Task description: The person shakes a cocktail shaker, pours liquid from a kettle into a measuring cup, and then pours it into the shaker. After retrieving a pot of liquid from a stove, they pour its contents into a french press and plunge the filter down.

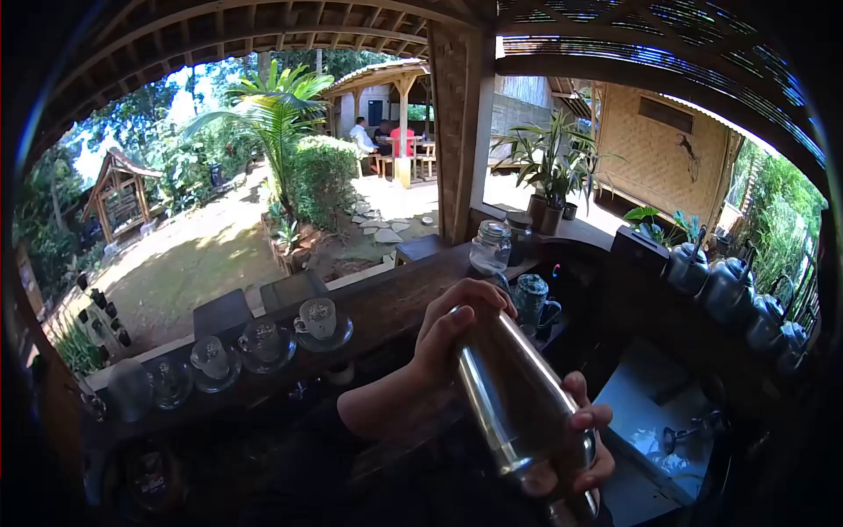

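Both hands grip one tilted steel shaker (518, 408): left hand (457, 329) wraps its top, right hand (584, 448) its base. Three glass cups (263, 342) line the counter's (395, 303) far edge.

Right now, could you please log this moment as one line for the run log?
left hand: grips top of metal shaker | right hand: grips its lower end | shaker: tilted, raised | counter: glass cups on saucers

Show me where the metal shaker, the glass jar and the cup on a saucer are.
metal shaker (514, 395), head view, middle of its steel body
glass jar (489, 247), head view, its clear wall
cup on a saucer (317, 317), head view, cup's side
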### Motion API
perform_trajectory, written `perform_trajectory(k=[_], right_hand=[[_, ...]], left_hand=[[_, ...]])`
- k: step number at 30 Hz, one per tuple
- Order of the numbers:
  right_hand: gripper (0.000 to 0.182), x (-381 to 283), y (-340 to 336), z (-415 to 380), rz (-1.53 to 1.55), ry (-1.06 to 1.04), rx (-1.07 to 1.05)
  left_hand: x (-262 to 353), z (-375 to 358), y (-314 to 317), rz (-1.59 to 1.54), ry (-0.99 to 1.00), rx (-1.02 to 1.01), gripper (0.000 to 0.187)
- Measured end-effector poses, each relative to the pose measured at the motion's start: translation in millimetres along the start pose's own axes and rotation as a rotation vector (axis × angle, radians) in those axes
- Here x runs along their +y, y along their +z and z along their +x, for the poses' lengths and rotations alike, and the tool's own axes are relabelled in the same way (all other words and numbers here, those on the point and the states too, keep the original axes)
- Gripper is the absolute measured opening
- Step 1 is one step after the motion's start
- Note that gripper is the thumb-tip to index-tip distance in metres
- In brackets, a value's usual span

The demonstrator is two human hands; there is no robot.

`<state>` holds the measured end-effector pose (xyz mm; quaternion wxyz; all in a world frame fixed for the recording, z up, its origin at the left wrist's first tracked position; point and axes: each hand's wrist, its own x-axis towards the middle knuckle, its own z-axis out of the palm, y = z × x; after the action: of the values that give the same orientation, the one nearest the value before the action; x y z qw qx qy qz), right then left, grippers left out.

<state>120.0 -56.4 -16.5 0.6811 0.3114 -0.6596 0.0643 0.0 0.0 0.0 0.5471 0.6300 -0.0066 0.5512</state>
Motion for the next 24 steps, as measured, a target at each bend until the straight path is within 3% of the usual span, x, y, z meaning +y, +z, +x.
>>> perform_trajectory(k=[1, 2, 3, 5, 6, 8, 9, 10, 11, 13, 14, 15, 16, 17, 19, 21, 22, 23, 24], right_hand=[[0.058, -3.3, 3.4, -10.2, -0.168, 0.016, 0.216], [0.067, -0.6, -21.4, -20.5, -0.413, 0.199, 0.123], [0.077, 41.4, -46.9, 8.1, -0.502, -0.133, -0.042], [0.090, 34.8, -70.5, -10.8, -0.900, 0.470, 0.057], [0.090, 25.9, -69.4, -9.7, -0.905, 0.481, 0.058], [0.100, 9.5, -64.4, 2.5, -0.978, 0.285, -0.044], [0.097, -0.8, -53.5, 14.0, -0.789, 0.160, -0.163], [0.081, -24.2, -30.9, 2.8, -0.478, 0.383, 0.002], [0.062, -22.3, -33.8, -19.0, -0.104, 0.133, -0.052], [0.056, -54.5, -19.4, -39.5, 0.076, 0.608, 0.314], [0.068, -16.3, -48.7, -43.4, -0.339, 0.064, -0.112], [0.081, -11.9, -46.6, -31.8, -0.586, 0.185, -0.087], [0.091, 12.6, -58.6, -8.4, -0.847, 0.023, -0.215], [0.094, 24.3, -72.2, -22.9, -0.900, 0.104, -0.065], [0.097, 18.2, -76.2, -10.2, -1.051, 0.425, 0.191], [0.099, 4.7, -62.0, -3.3, -1.039, 0.266, 0.271], [0.068, -23.5, -38.4, 28.6, -0.865, 0.291, 0.045], [0.068, -42.3, -21.0, 20.9, -0.869, 0.292, 0.049], [0.067, -62.5, 0.1, 5.3, -0.368, 0.444, 0.377]], left_hand=[[-5.3, 0.0, -1.7, -0.047, -0.059, 0.135, 0.044], [-12.6, 1.9, -5.1, -0.093, -0.116, 0.271, 0.039], [-27.9, 36.5, -18.9, -0.150, -0.236, 0.365, 0.040], [-51.4, 26.7, -42.7, -0.342, -0.609, 0.420, 0.042], [-57.4, 19.7, -43.6, -0.429, -0.630, 0.333, 0.041], [-32.4, 22.8, -16.1, -0.434, -0.553, 0.334, 0.041], [-17.8, 22.2, -1.5, -0.443, -0.484, 0.350, 0.041], [-6.9, 22.3, 2.5, -0.291, -0.344, 0.173, 0.037], [5.0, 22.8, 11.2, -0.189, -0.202, -0.018, 0.038], [9.1, 27.7, 12.8, -0.172, -0.172, -0.086, 0.038], [3.2, 34.7, 8.3, -0.206, -0.281, 0.040, 0.036], [-10.5, 40.6, 0.3, -0.237, -0.389, 0.168, 0.035], [-35.0, 40.1, -7.7, -0.190, -0.329, 0.269, 0.037], [-66.7, 46.5, -37.7, -0.524, -0.511, 0.238, 0.041], [-54.2, 40.0, -21.6, -0.507, -0.611, 0.315, 0.044], [-31.7, 36.8, 1.2, -0.469, -0.524, 0.275, 0.044], [-18.4, 35.3, 12.8, -0.436, -0.428, 0.242, 0.044], [-2.5, 33.2, 19.8, -0.341, -0.297, 0.070, 0.039], [3.2, 34.2, 25.8, -0.293, -0.166, -0.087, 0.039]])
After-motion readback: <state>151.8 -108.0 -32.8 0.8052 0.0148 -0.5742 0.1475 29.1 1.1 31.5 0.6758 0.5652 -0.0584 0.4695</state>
